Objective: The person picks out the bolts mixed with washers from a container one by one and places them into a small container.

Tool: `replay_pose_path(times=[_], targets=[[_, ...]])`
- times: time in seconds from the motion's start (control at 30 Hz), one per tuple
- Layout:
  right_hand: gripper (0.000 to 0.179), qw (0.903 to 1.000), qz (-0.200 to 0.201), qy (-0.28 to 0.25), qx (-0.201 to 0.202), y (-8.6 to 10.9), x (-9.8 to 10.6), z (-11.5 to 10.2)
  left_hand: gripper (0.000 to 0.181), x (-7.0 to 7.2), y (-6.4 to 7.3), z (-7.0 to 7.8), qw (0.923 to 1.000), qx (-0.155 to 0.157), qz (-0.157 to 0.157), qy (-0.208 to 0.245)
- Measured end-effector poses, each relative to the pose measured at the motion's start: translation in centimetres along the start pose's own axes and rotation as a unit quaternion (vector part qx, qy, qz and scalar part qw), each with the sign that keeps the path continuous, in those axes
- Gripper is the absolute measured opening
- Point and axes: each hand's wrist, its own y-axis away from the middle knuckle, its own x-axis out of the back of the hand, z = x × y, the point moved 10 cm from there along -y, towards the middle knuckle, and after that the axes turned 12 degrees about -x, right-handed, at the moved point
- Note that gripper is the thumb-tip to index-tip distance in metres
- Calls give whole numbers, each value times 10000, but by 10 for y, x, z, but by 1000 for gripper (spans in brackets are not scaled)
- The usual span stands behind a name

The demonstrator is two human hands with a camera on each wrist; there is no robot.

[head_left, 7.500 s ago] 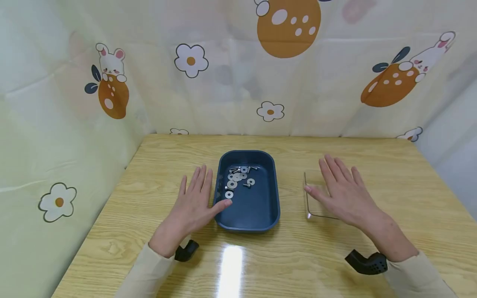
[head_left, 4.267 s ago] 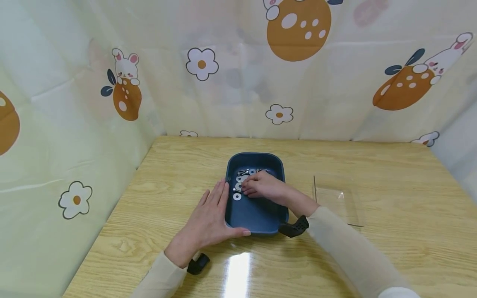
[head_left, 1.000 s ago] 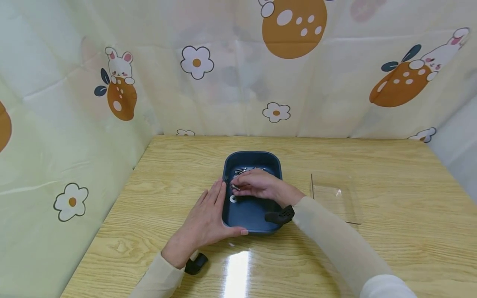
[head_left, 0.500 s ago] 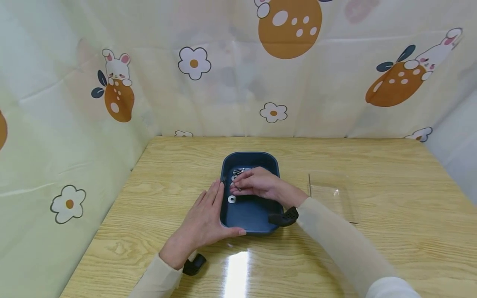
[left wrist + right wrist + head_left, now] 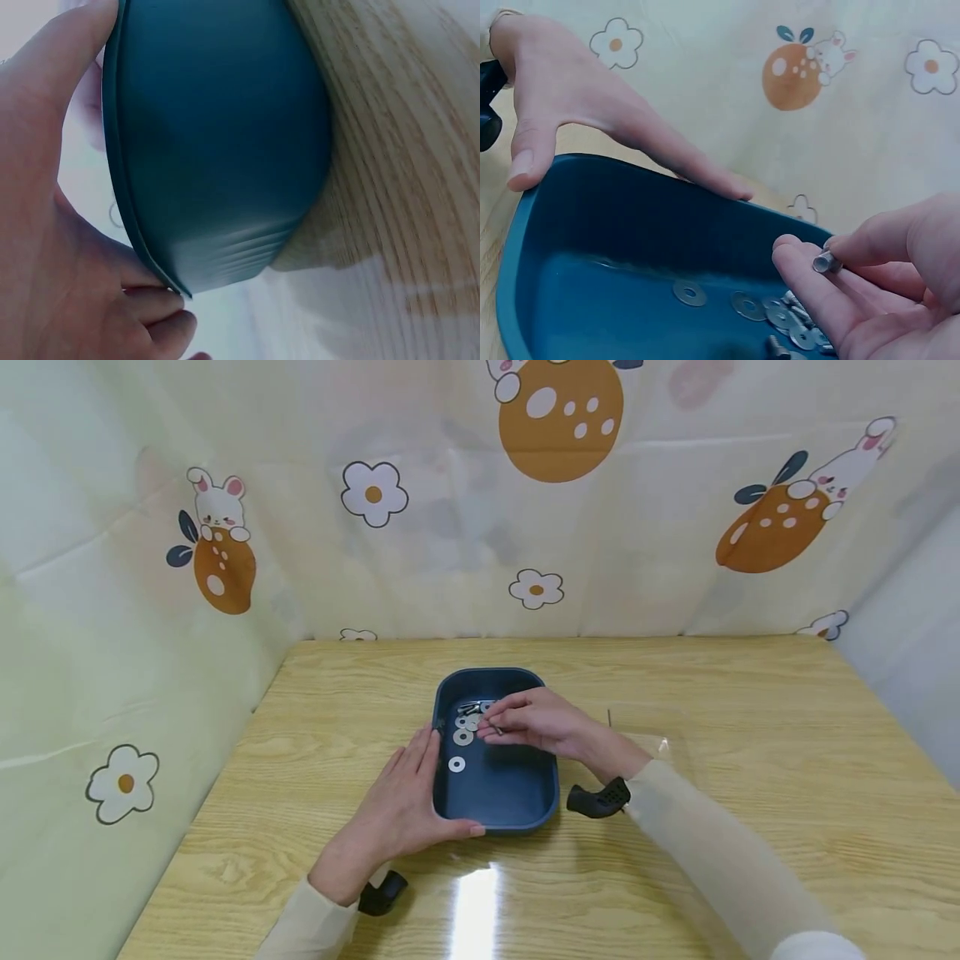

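A dark blue tray (image 5: 495,802) holds several flat washers (image 5: 457,764) and small metal screws (image 5: 468,708), gathered toward its far left. My left hand (image 5: 397,802) lies along the tray's left rim, thumb stretched across the near corner; in the left wrist view its fingers (image 5: 150,322) reach over the rim. Over the tray, my right hand (image 5: 543,724) pinches a small metal screw (image 5: 825,262) between thumb and fingers. Its round hollow head shows in the right wrist view, while the fingers hide the rest. Below that hand, washers (image 5: 748,305) and loose screws (image 5: 778,349) lie on the tray floor.
A clear, see-through flat piece (image 5: 663,745) lies right of the tray, partly behind the right forearm. The wooden table (image 5: 787,760) extends on both sides. A patterned curtain (image 5: 450,552) hangs behind the table's far edge.
Early on, both hands were spread apart. The left hand then came to the tray's rim, and the right hand reached in and took up a screw. Lately the right hand has shifted slightly right, uncovering washers.
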Motion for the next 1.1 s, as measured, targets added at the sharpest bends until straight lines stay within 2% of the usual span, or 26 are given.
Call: replay_pose_path(times=[0.23,0.4,0.6,0.87,1.1], targets=[[38,9999,-6,55,163,20,11,-9,135,7,-3,6,9999,-43,99,-43],[36,9996,81,42,249,34,25,-15,133,12,-7,16,9997,-159,135,-158],[34,9994,68,86,318,49,39,-16,132,12,-13,30,9992,-315,82,-237],[41,9989,230,74,413,69,61,-13,133,11,-26,57,9969,-744,54,-248],[37,9981,151,-90,586,87,81,-11,131,8,-39,84,9935,-1114,-21,-253]])
